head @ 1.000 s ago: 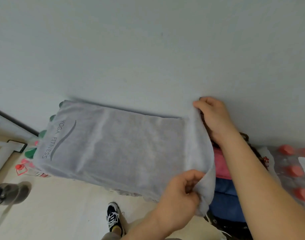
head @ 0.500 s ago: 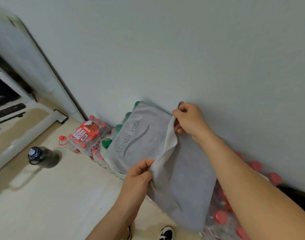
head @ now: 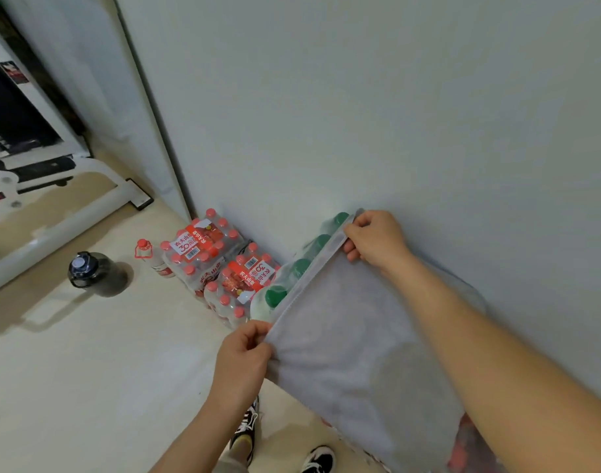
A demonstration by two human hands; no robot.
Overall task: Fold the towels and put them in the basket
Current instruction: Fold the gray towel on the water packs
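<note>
- Folded over since half a second ago, the grey towel (head: 353,343) now hides its printed end. It is held spread out beside the wall (head: 394,97), not yet in a basket; none is in view.
- Its banded hem runs diagonally from near left up to the wall. The long axis, I judge, runs from that hem down-right under the forearm.
- The hands pinch the hem: the right hand (head: 374,240) holds the far corner and the left hand (head: 244,356) the near one, likely to keep the edges matched and taut.
- Green-capped bottles (head: 300,268) stand just beyond the hem.
</note>
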